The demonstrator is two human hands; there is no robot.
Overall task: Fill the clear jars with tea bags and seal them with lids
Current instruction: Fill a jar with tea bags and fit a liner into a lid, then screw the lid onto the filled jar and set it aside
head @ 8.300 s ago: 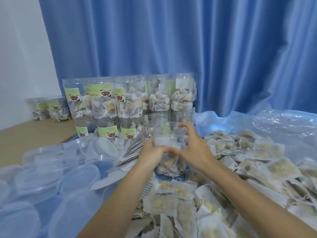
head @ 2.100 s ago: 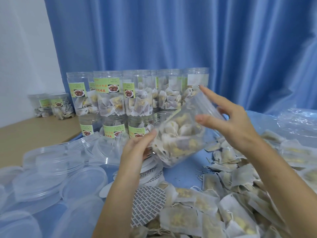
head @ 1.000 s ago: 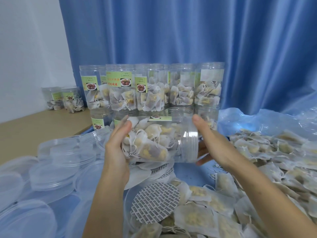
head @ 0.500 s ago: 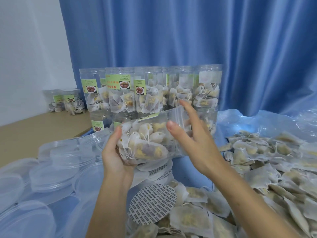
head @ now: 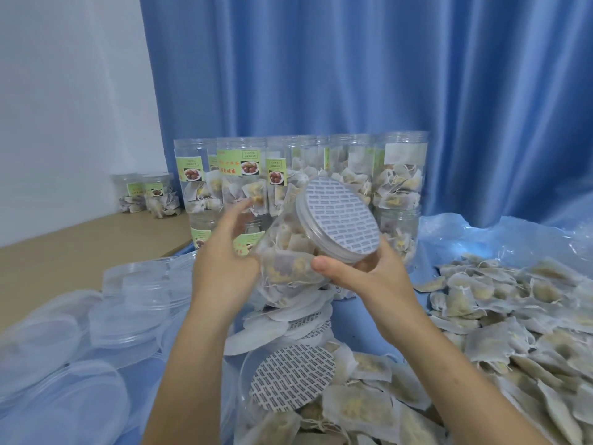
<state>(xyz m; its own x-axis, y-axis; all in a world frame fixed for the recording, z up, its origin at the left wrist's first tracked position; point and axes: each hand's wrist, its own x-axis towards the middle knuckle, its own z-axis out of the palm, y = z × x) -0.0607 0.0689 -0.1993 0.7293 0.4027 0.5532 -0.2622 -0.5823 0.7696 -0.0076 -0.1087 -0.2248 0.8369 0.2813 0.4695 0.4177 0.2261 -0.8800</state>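
I hold a clear jar (head: pixel 288 252) full of tea bags tilted in the air, its capped mouth toward me. The lid (head: pixel 340 220) on it shows a white printed seal liner. My left hand (head: pixel 224 268) cups the jar's base end. My right hand (head: pixel 362 277) grips the jar from below, just under the lid, thumb across the front. Loose tea bags (head: pixel 497 316) lie heaped on the blue sheet at the right. Another lid with a printed liner (head: pixel 292 377) lies below my hands.
Filled, labelled jars (head: pixel 298 181) stand stacked in two tiers against the blue curtain. Clear lids (head: pixel 138 303) pile up at the left. White liner discs (head: pixel 288 319) lie under the held jar. Two small jars (head: pixel 147 197) sit on the brown surface at far left.
The jar, lying sideways half a second ago, has turned so its lidded end faces me. My right hand has shifted from the jar's side to under the lid.
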